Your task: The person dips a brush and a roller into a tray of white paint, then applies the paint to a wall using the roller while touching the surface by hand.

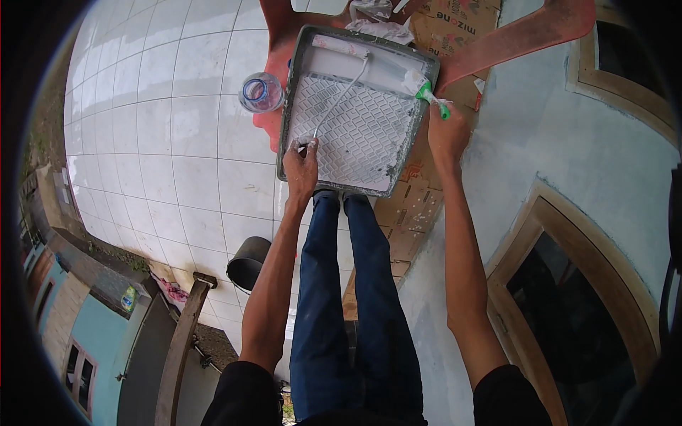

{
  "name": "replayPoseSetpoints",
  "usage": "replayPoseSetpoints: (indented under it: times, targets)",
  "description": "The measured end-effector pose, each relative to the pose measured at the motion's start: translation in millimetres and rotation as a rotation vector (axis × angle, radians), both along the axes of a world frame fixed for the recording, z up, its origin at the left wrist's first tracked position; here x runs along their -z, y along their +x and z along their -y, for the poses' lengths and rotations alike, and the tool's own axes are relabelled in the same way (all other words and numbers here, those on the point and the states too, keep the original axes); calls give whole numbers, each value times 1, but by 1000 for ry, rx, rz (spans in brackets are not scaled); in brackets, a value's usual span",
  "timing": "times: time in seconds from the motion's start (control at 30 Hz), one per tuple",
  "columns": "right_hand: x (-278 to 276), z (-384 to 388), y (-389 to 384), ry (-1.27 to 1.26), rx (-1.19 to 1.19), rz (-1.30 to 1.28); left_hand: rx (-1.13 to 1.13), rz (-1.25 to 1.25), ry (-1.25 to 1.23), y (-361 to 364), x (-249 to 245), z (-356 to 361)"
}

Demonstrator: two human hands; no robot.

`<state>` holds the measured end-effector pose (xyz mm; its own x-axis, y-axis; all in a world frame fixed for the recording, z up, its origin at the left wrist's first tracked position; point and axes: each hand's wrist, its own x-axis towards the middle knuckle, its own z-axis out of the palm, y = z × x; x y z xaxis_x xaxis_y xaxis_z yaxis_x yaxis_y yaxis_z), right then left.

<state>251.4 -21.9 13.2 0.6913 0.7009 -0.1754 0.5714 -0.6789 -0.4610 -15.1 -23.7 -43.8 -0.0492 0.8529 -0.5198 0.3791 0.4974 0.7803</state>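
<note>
A paint tray (355, 128) with a ridged slope, coated in white paint, rests on a red plastic chair (515, 44). Across its far end lies a small white roller (341, 47), its thin wire frame running down toward my left hand (301, 165). That hand is closed on the end of the roller frame at the tray's left edge. At the right rim my right hand (448, 131) is closed round the green handle of a paint brush (425, 89), whose white-coated bristles are over the tray's far right corner.
A clear plastic container (261, 92) stands left of the tray. A black bucket (249, 261) is on the white tiles (192, 128). Flattened cardboard (408, 216) lies along the wall, where wood-framed windows (568, 305) are set. Clear plastic wrap (380, 28) lies behind the tray.
</note>
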Motion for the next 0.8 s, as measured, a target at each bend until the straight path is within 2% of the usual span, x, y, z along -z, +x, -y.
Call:
replayPoseSetpoints:
  times: [0.07, 0.17, 0.27, 0.5, 0.6, 0.67, 0.7, 0.77, 0.8]
  targets:
    - [-9, 1, -1, -73, -124, 129, 77, -42, 69, -6, 11, 3]
    - [-1, -2, -8, -70, -249, 258, 43, 1, 49, -6, 9, 6]
    - [12, -6, -20, -148, -365, 210, 46, -16, 45, -7, 11, 8]
    - [4, -8, -39, -127, -442, 94, 6, 32, 32, 0, 4, 7]
    - [-4, -17, -37, -67, -365, -55, -26, 56, 23, 4, -7, 4]
    - [3, -27, -35, 73, -233, -248, -16, 66, 25, 6, -14, 2]
    - [10, -32, -35, 75, -233, -251, -16, 62, 27, 8, -19, 0]
    - [29, -41, -40, 132, -150, -485, -34, 106, 8, 9, -26, -1]
    - [38, -45, -44, 132, -148, -487, -32, 103, 7, 8, -27, -1]
